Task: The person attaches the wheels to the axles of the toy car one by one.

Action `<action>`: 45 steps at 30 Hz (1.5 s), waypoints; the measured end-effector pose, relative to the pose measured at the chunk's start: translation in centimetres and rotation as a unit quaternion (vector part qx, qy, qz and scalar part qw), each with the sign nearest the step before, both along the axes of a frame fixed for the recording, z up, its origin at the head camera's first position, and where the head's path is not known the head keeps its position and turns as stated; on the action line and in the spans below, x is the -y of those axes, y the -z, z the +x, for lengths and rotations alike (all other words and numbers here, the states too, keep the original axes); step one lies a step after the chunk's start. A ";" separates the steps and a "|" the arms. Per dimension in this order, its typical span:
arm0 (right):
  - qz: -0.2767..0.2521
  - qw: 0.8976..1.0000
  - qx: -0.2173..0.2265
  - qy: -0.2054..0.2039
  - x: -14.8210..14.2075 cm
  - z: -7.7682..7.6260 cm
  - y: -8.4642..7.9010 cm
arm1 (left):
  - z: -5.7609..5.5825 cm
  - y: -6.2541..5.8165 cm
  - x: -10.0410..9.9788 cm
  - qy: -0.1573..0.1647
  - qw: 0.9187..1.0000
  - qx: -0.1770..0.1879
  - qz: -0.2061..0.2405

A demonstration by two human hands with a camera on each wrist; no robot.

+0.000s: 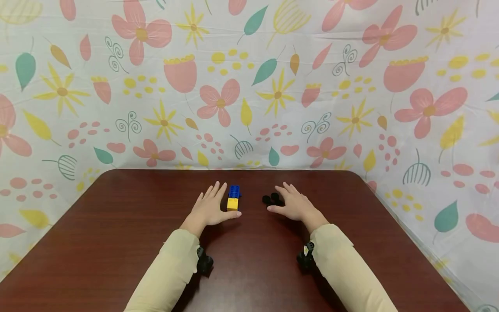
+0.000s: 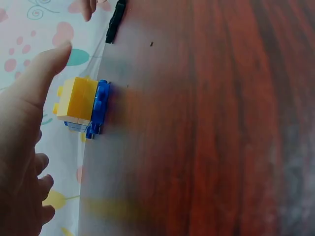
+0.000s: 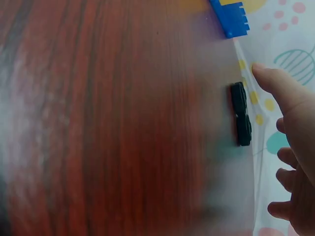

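Both spread and holding nothing, the left hand (image 1: 208, 209) is flanking the yellow-and-blue plastic block assembly (image 1: 233, 202) and the right hand (image 1: 296, 206) the round black pieces (image 1: 267, 199) on the red-brown worktop (image 1: 251, 260).

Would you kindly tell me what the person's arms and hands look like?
The left sleeve and right sleeve are long, cream and plain. The left device and right device at the wrists are small and black. The left hand and right hand wear no gloves.
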State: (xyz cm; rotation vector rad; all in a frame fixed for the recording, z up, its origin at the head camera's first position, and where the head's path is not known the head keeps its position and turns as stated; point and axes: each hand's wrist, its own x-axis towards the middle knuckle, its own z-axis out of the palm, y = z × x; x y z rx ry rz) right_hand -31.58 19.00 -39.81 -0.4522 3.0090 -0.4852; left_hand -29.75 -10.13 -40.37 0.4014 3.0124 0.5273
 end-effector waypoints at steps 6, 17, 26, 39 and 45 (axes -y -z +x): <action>-0.014 1.000 0.016 -0.005 0.5 -0.5 0.4 | -0.6 0.1 -0.1 0.007 0.998 0.018 0.053; -0.048 0.998 0.040 -0.014 1.0 -1.1 1.2 | -1.8 0.8 -0.1 0.013 0.987 0.062 0.145; -0.065 0.996 0.053 -0.017 0.9 -2.0 1.4 | -3.0 0.7 -0.2 0.030 0.981 0.094 0.167; -0.079 0.995 0.060 -0.021 1.8 -2.3 0.8 | -4.5 -0.6 -1.0 0.050 0.972 0.150 0.176; -0.081 0.995 0.057 -0.022 2.1 -2.6 0.6 | -5.0 -1.3 -1.3 0.051 0.972 0.165 0.157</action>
